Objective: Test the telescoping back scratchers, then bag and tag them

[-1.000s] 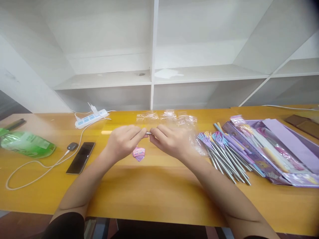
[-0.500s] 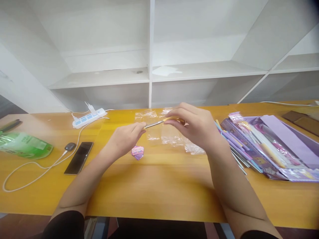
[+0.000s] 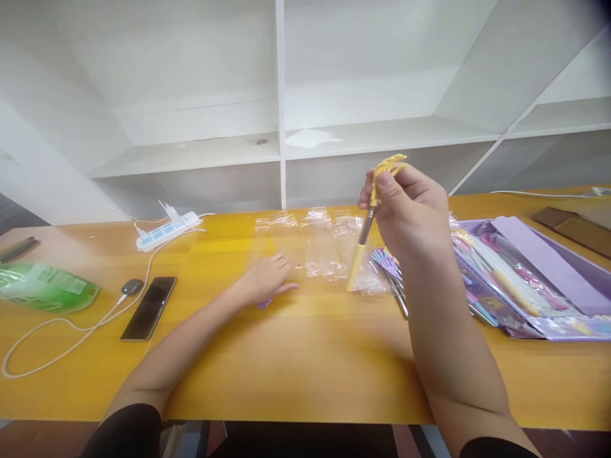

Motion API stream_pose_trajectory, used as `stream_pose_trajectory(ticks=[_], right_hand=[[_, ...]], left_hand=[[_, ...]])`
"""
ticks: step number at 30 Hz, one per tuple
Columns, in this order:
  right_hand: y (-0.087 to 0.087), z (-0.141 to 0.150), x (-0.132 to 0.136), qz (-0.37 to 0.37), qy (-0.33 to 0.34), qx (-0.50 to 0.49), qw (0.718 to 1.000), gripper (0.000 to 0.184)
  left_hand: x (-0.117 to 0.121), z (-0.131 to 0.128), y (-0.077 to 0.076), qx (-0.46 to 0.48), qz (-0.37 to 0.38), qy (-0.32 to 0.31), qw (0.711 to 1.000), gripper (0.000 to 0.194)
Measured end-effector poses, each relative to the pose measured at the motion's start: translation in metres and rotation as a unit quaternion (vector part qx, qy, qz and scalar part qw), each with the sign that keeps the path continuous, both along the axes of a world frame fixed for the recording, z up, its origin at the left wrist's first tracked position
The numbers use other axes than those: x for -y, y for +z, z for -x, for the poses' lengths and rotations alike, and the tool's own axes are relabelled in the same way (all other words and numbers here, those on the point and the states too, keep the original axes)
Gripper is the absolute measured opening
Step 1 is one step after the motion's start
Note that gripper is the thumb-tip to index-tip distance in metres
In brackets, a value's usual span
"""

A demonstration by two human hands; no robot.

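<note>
My right hand is raised above the table, pinching a yellow telescopic back scratcher near its claw-shaped head. Its metal rod and yellow handle point down and slightly to the left. Reaching low over the table, my left hand has its fingers stretched out and thumb apart, with nothing seen in it. Under that hand, a purple edge of the small printed cards peeks out; the rest is covered. Clear plastic bags lie just beyond and to the right of the left hand.
More back scratchers lie partly behind my right forearm. A purple box with packaged items stands at the right. On the left are a phone, a power strip, a white cable and a green bag. White shelving backs the table.
My left hand has let go of the back scratcher and moved right and down over the cards. My right hand has lifted it, turning it from nearly level to steep.
</note>
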State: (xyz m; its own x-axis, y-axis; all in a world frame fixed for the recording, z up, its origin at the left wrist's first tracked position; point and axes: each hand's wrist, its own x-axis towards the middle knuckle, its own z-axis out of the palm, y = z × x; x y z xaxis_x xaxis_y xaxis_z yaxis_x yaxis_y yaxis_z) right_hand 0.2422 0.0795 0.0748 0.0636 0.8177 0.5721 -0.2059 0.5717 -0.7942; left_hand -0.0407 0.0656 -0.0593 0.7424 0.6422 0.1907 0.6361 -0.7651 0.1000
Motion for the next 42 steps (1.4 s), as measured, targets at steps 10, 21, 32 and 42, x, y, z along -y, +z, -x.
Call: stream_pose_trajectory(ticks=[10, 21, 32, 42], right_hand=[[0.003, 0.0, 0.007, 0.079, 0.067, 0.12, 0.987, 0.04], [-0.034, 0.045, 0.008, -0.079, 0.09, 0.471, 0.874, 0.009], [-0.03, 0.05, 0.023, -0.336, 0.034, 0.195, 0.921, 0.017], [-0.025, 0.049, 0.032, -0.348, 0.2, 0.196, 0.895, 0.023]], left_hand=[[-0.009, 0.007, -0.011, 0.098, -0.07, 0.037, 0.992, 0.025], [0.042, 0.005, 0.062, 0.36, -0.061, 0.061, 0.929, 0.005], [0.032, -0.007, 0.058, 0.503, 0.463, -0.063, 0.727, 0.084], [0.044, 0.019, 0.08, 0.576, 0.268, -0.073, 0.769, 0.085]])
